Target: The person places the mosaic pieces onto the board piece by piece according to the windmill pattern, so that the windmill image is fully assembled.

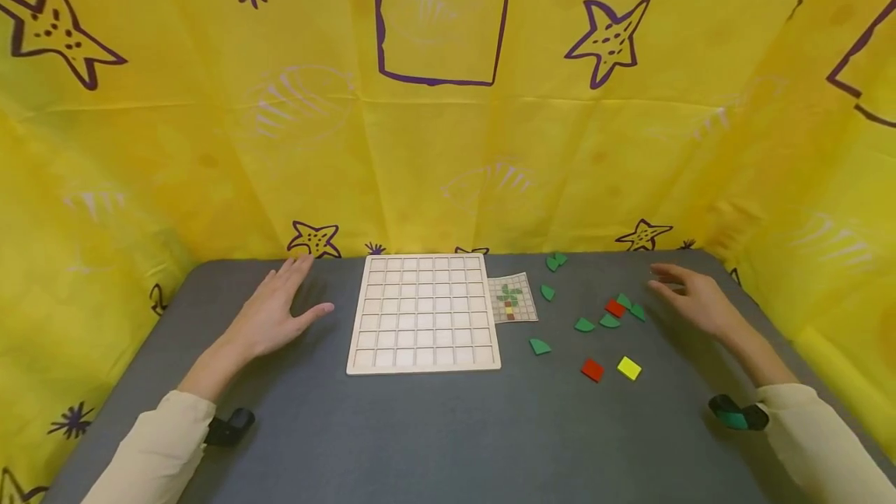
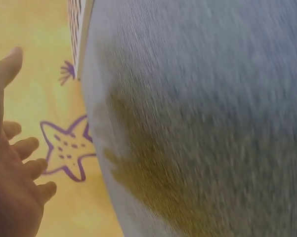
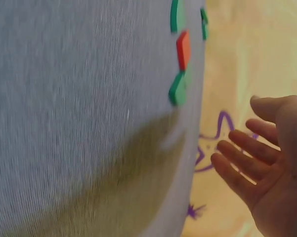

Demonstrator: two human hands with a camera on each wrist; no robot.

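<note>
My left hand (image 1: 269,313) hovers left of a pale wooden grid board (image 1: 423,314), thumb spread toward it, holding nothing. In the left wrist view, the fingers of that hand (image 2: 17,173) stand apart above the grey table. On the right, my right hand (image 1: 693,298) is held in the air with loosely bent fingers and nothing in them. Nearest to it lie green leaf-shaped pieces (image 1: 638,312) around a red square tile (image 1: 615,308). Closer to me are another red tile (image 1: 592,369) and a yellow tile (image 1: 629,368).
A small pattern card (image 1: 521,309) with a printed flower touches the board's right edge. More green pieces (image 1: 540,346) are scattered right of the card. Yellow cloth (image 1: 434,138) with sea drawings hangs behind and beside the grey table (image 1: 420,442).
</note>
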